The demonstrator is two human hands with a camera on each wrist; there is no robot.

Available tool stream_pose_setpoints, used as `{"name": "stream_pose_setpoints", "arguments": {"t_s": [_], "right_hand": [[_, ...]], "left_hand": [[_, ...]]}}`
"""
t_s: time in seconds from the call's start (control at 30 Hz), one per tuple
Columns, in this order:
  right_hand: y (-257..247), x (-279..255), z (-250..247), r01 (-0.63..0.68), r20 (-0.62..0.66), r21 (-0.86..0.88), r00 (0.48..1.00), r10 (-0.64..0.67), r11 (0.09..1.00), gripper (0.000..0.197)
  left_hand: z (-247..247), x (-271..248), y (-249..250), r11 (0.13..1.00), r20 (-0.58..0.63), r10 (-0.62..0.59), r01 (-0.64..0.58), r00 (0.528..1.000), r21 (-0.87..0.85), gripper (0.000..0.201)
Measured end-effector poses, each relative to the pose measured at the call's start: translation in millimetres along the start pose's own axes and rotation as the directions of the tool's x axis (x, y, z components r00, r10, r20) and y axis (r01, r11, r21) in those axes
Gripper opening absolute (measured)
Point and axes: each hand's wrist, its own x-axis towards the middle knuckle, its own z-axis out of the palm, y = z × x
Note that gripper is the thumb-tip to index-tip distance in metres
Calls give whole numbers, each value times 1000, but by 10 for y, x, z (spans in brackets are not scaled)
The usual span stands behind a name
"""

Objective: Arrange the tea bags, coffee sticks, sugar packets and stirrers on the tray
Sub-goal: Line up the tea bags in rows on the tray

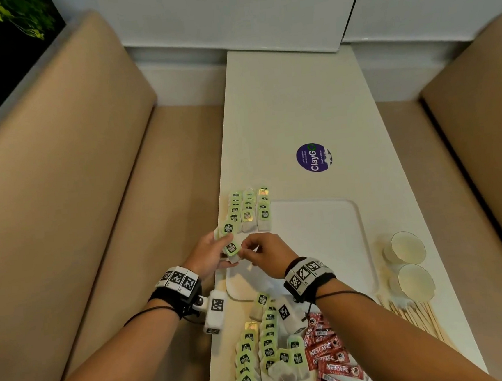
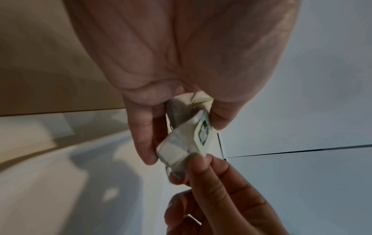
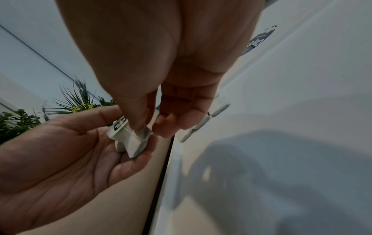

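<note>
Over the near left corner of the white tray (image 1: 348, 212), my left hand (image 1: 209, 253) holds a small stack of green-tagged tea bags (image 1: 230, 246). My right hand (image 1: 261, 251) pinches the lower end of one of those tea bags (image 2: 181, 147) between thumb and fingertips (image 3: 138, 127). Rows of tea bags (image 1: 250, 210) lie along the tray's far left edge. A loose pile of tea bags (image 1: 265, 350) sits near me, red coffee sticks (image 1: 330, 353) beside it, and wooden stirrers (image 1: 415, 317) lie at the right. No sugar packets are plainly seen.
Two paper cups (image 1: 406, 248) stand right of the tray, by the table's right edge. A round purple sticker (image 1: 313, 157) marks the white table (image 1: 296, 101) beyond the tray. Beige bench seats (image 1: 97, 185) flank the narrow table on both sides.
</note>
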Motion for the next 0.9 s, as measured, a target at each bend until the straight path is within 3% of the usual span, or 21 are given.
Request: {"name": "stream_pose_setpoints", "arguments": {"t_s": [0.2, 0.4, 0.57, 0.77, 0.9], "right_hand": [[-20, -44, -61, -9, 32, 32, 999, 8, 999, 16], [4, 3, -62, -85, -52, 163, 994, 95, 983, 18], [-1, 11, -9, -104, -14, 220, 994, 110, 970, 19], [97, 21, 58, -123, 45, 144, 992, 118, 982, 18], [117, 107, 77, -160, -5, 183, 986, 164, 970, 14]], "left_hand": [[-32, -69, 28, 1000, -24, 28, -28, 999, 7, 18], [-59, -120, 15, 997, 8, 3, -3, 1000, 79, 15], [-46, -162, 0, 988, 27, 36, -39, 999, 152, 26], [-116, -116, -71, 989, -15, 28, -26, 1000, 142, 20], [-169, -101, -100, 994, -16, -26, 28, 1000, 110, 29]]}}
